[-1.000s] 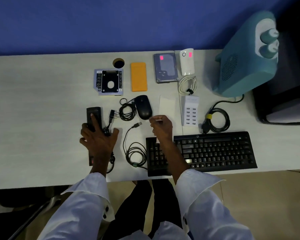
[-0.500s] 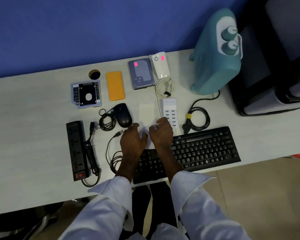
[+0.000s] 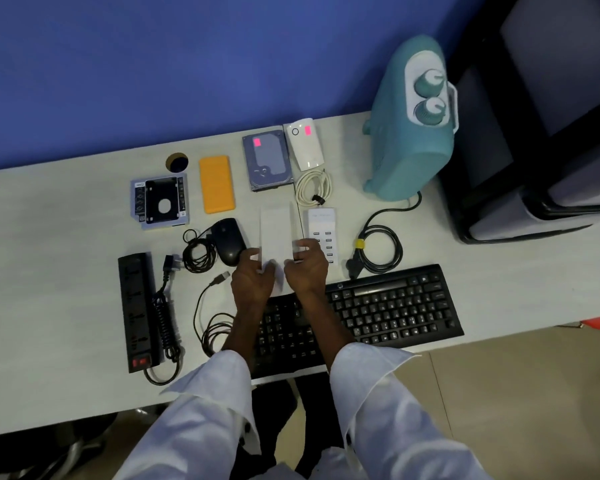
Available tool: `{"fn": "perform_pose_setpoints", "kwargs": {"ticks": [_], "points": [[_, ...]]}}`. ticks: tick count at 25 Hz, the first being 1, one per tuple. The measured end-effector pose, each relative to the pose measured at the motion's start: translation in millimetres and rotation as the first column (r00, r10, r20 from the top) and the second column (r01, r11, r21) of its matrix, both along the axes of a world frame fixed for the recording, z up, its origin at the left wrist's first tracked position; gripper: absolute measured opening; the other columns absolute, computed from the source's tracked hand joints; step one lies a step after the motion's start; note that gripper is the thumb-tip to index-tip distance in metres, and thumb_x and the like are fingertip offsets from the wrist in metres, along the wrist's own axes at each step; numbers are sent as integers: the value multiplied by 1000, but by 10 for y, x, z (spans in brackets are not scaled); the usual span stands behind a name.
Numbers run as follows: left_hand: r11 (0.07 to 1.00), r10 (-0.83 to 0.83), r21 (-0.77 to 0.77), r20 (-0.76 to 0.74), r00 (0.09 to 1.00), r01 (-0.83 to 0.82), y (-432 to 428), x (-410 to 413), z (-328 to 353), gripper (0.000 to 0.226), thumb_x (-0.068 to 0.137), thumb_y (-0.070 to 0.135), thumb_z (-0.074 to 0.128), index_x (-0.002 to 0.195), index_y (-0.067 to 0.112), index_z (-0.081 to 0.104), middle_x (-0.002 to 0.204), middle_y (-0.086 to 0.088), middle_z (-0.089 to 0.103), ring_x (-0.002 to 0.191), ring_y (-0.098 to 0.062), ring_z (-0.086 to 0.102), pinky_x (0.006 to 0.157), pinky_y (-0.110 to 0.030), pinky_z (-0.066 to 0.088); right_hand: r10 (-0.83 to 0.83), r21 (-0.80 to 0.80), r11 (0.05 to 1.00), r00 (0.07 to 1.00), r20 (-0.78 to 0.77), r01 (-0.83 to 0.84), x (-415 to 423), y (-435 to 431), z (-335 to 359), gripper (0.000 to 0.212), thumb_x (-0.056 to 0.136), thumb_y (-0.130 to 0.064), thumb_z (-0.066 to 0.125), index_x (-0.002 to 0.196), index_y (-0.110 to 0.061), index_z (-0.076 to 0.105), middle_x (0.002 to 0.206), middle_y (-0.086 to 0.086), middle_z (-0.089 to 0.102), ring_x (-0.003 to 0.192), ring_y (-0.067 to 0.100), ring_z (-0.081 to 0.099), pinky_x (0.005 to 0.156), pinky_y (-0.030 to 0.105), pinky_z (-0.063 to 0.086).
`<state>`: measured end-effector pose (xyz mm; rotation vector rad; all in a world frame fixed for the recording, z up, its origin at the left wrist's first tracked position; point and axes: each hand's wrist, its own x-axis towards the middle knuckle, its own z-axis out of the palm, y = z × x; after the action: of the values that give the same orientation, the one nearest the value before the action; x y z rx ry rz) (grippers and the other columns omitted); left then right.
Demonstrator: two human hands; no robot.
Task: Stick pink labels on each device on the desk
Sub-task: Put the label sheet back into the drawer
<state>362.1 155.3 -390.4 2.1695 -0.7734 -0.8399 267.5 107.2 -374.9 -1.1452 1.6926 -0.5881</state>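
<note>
Both hands meet mid-desk (image 3: 49,220), just beyond the keyboard (image 3: 388,306). The left hand (image 3: 253,282) grasps the left edge of the white sheet (image 3: 276,230) in its fingers, and the right hand (image 3: 307,268) pinches the right edge. The sheet sits between the black mouse (image 3: 227,240) and the USB hub (image 3: 321,226). At the back, a pink label (image 3: 257,142) is on the hard drive (image 3: 271,168), and a second pink label (image 3: 307,130) is on the white device (image 3: 309,154) beside it.
</note>
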Motion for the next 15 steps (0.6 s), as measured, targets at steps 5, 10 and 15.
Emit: {"fn": "perform_pose_setpoints", "kwargs": {"ticks": [5,10,15], "points": [[995,56,-75,-174,983,-70,-362,-19,244,26,87,21,70,108,5,66,104,-14,71,94,-24,66,76,-22,45,25,-71,997,999,31,-23,-246,-154,232,34,76,3,70,107,-10,65,90,-2,65,78,11,60,68,0,41],[975,-67,-220,-174,982,28,-521,-280,753,20,87,27,69,96,9,71,93,-9,73,82,-19,66,81,-41,56,-30,-219,975,996,82,47,-552,-242,698,13,81,-11,73,93,-10,69,81,0,68,74,16,63,76,32,55],[914,-230,-375,-167,959,154,-624,-812,1498,21,85,33,69,98,16,71,92,0,73,85,-18,68,79,-41,57,-86,-382,916,990,111,123,-1108,-237,1397,13,84,-19,72,90,-8,68,84,10,71,78,25,66,75,36,54]]}}
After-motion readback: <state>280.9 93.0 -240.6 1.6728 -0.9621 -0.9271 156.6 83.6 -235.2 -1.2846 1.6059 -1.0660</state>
